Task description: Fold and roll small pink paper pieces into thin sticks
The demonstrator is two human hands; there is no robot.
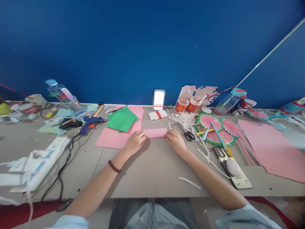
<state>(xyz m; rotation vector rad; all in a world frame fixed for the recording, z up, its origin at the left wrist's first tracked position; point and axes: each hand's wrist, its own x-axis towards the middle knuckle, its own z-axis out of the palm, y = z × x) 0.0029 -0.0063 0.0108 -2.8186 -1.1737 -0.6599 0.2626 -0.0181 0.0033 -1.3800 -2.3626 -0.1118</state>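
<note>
A narrow folded strip of pink paper (155, 133) lies across the middle of the table between my two hands. My left hand (136, 142) grips its left end, fingers pressed together. At the right end, my right hand (175, 142) pinches the paper in the same way. Just left of my left hand, green paper sheets (122, 120) rest on a larger pink sheet (107, 138). Black-handled scissors (189, 136) lie beside my right hand, near a tangle of white paper strips (183, 119).
Watermelon-patterned paper fans (211, 125), a phone (241, 178) and pink sheets (281, 149) lie on the right. Red paper cups (183, 105) stand at the back. A blue glue gun (89, 123), cables, a power strip (45, 162) and a tilted bottle (63, 93) occupy the left.
</note>
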